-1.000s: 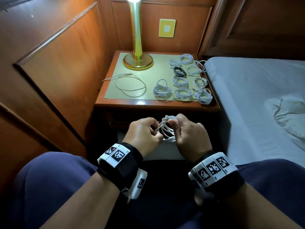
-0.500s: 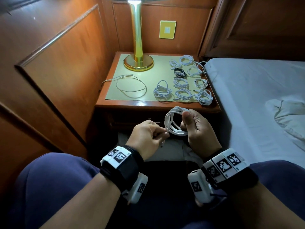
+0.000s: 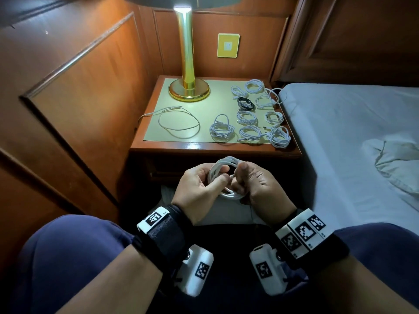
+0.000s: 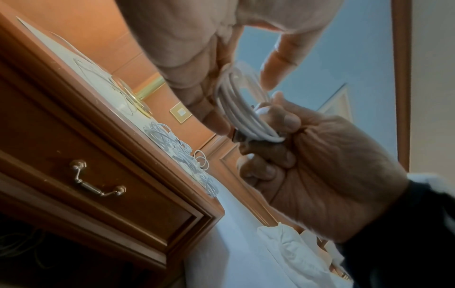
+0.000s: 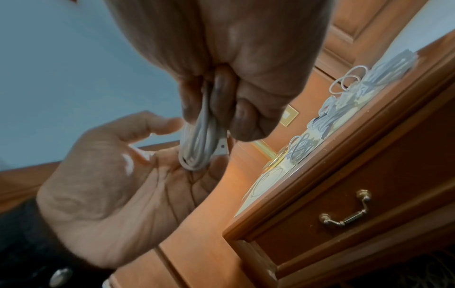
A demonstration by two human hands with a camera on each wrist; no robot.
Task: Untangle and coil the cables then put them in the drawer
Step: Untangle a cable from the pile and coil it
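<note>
The person sits facing the nightstand (image 3: 213, 147), both hands raised just in front of its near edge with a white coil (image 3: 223, 177) held between them. The right hand (image 3: 260, 186) has its fingers curled tight round one side of the loops, and in the right wrist view a plug end pokes out beside them. The left hand (image 3: 199, 189) is looser: its palm lies open under the coil, thumb and fingers touching the loops more than clamping them. I judge this coil is nearly finished, with only the tail end left to tuck in.

On the tabletop, to the right, lie the finished coils (image 3: 249, 132), all white apart from one black coil (image 3: 246, 103) towards the far side. They sit close together, a few touching (I would not swear to the exact count from here). One at the far right edge looks slack, with a loop hanging towards the bed (image 3: 351, 137).

To the left, near the brass lamp (image 3: 188, 91), a loose cable (image 3: 179, 123) is spread out in a wide open loop, not yet wound. That one remains to be done.

The drawer (image 4: 98, 175) under the top is closed, its handle untouched, and none of the cables are inside. So, as I judge it, the winding is mostly done, and the whole putting-away step has not begun.
</note>
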